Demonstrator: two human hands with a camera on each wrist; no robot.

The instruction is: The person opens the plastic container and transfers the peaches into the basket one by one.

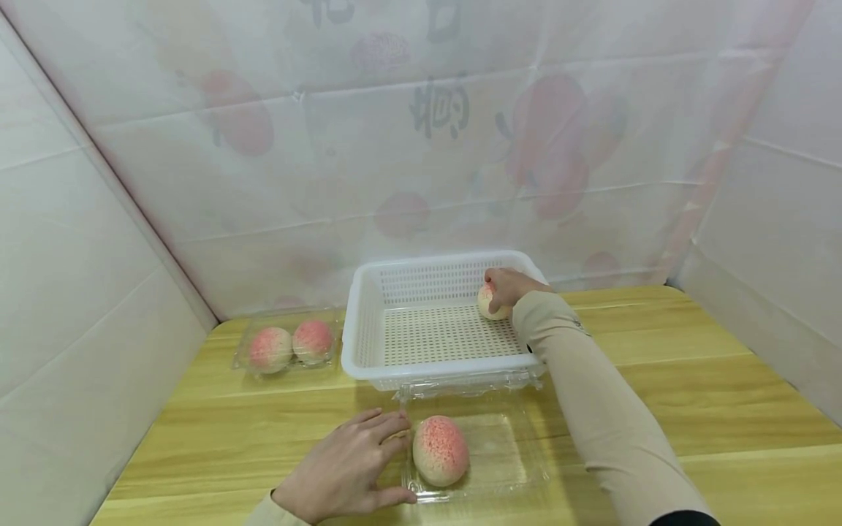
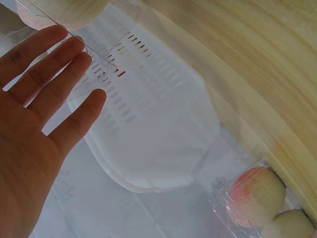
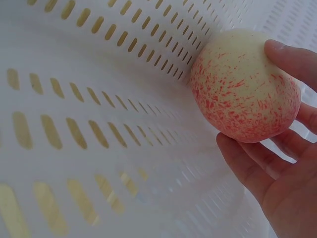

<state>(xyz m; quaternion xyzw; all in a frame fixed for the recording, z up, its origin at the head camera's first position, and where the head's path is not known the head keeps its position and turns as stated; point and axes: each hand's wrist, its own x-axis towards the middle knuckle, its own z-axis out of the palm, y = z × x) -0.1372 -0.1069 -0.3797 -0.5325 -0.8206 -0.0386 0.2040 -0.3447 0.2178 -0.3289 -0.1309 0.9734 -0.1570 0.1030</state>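
Observation:
My right hand (image 1: 509,286) grips a cream peach (image 3: 242,94) speckled with pink, thumb on one side and fingers curled around the other. This peach is inside the white plastic basket (image 1: 444,369), at its right end and close to the slotted wall. In front of the basket lies an opened clear plastic clamshell box (image 1: 506,467). One peach (image 1: 441,451) sits in its left half; the right half holds nothing. My left hand (image 1: 351,464) is at the box's left edge, its fingers extended and spread, fingertips right at the thin plastic rim in the left wrist view.
Left of the basket stands another clear plastic box (image 1: 243,354) with two peaches (image 1: 271,350) in it. The wooden table (image 1: 697,365) is bounded by a printed cloth (image 1: 316,183) at the back and pale panels at both sides.

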